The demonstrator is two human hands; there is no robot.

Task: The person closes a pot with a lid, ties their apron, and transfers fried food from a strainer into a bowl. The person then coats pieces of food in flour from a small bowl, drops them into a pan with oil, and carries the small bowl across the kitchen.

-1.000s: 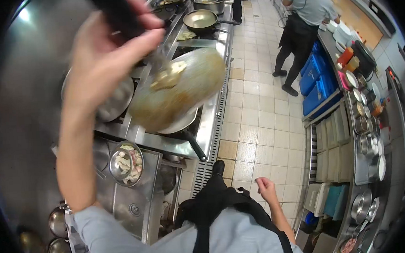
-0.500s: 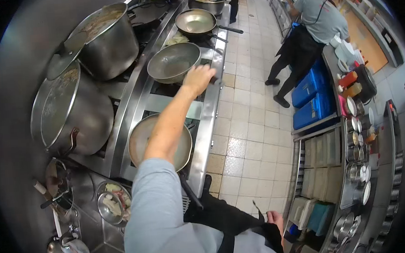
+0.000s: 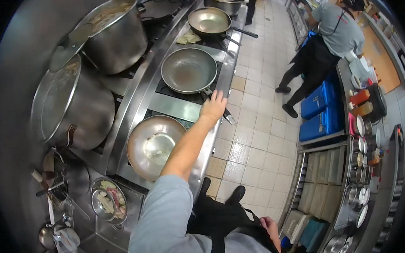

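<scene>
At the stove (image 3: 177, 106) | left hand (image 3: 214, 107) over pan handle (image 3: 230, 117), closure: can't tell | co-worker's shirt (image 3: 335, 37): red print (image 3: 342, 20), illegible

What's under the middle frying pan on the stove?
Around the edge of the middle frying pan, parts of a dark stove grate show beneath it. The pan covers the rest, so any burner or flame right underneath can't be seen.
</scene>
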